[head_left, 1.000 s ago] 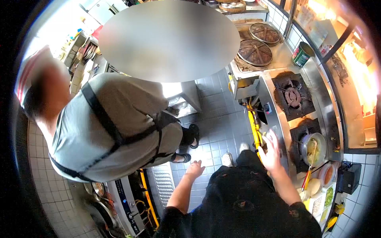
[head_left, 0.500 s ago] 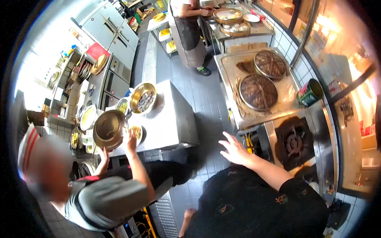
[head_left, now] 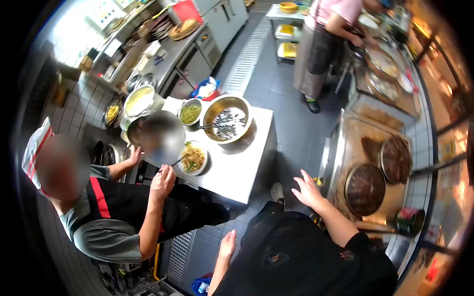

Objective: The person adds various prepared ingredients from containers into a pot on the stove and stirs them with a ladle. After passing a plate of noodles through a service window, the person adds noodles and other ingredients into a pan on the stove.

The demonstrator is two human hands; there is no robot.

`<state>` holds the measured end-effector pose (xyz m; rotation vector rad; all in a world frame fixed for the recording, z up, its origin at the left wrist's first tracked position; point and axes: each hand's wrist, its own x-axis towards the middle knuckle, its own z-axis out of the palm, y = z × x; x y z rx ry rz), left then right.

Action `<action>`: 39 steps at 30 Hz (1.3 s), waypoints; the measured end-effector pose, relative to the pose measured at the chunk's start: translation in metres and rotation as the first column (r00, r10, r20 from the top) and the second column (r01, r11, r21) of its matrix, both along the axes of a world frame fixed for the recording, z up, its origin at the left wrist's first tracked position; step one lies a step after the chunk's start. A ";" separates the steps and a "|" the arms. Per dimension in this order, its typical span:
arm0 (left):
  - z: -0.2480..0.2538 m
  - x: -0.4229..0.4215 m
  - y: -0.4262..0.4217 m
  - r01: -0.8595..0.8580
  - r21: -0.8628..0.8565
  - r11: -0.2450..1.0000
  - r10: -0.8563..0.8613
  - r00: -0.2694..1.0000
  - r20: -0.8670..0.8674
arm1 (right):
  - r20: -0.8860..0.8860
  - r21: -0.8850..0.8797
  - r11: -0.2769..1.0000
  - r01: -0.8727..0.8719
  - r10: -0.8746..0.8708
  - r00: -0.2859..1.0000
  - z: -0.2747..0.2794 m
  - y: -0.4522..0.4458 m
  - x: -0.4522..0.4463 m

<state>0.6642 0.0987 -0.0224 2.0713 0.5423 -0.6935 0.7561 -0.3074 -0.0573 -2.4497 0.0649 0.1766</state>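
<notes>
My right hand (head_left: 308, 189) reaches out over the floor with its fingers apart and nothing in them. It is nearest to the steel steamer counter (head_left: 340, 129) on the right but apart from it. Low in the middle, my left hand (head_left: 227, 245) hangs in the air, seen edge-on, its fingers extended and no object visible in it. Ahead stands a white-topped table (head_left: 229, 170). On it are a large steel bowl (head_left: 248, 111) with dark contents and a utensil, a bowl of green food (head_left: 190, 112) and a bowl of noodle-like food (head_left: 192, 159).
On the left, a co-worker (head_left: 113, 232) holds a blurred metal pan (head_left: 165, 138) by the table. Another person (head_left: 323, 49) works at the back right. Round dark lids (head_left: 365, 190) and a large can (head_left: 410, 220) are on my right. A floor drain (head_left: 249, 56) runs ahead.
My view has swung left, so the table and steamers sit further right. My left hand has come further into view. The co-worker has tilted the pan and shifted one hand beside the noodle bowl.
</notes>
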 end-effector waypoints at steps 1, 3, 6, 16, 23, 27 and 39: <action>-0.004 0.020 -0.009 0.035 0.006 0.999 -0.035 0.992 0.122 | -0.029 -0.018 0.999 -0.027 0.026 0.999 0.002 0.001 0.018; 0.014 0.073 -0.035 0.080 -0.037 0.996 -0.072 0.979 0.189 | -0.043 -0.014 1.000 -0.026 0.025 0.999 0.012 0.000 0.050; 0.033 0.147 -0.078 0.217 -0.197 0.956 -0.154 0.944 0.292 | 0.033 -0.001 1.000 -0.004 0.004 0.999 0.023 -0.015 0.096; 0.077 0.322 -0.210 0.286 -0.583 0.760 -0.023 0.909 0.416 | -0.031 -0.034 0.999 -0.028 0.027 0.999 0.012 -0.116 0.252; 0.042 0.468 -0.325 0.204 -0.517 0.831 0.056 0.895 0.442 | -0.069 -0.090 0.979 -0.184 0.178 0.982 -0.009 -0.236 0.417; 0.041 0.556 -0.398 0.211 -0.477 0.853 0.040 0.886 0.462 | 0.014 -0.111 0.985 -0.133 0.136 0.991 0.018 -0.308 0.505; 0.018 0.735 -0.426 0.275 -0.206 0.939 -0.176 0.900 0.399 | -0.071 -0.056 0.969 -0.239 0.235 0.969 0.005 -0.329 0.679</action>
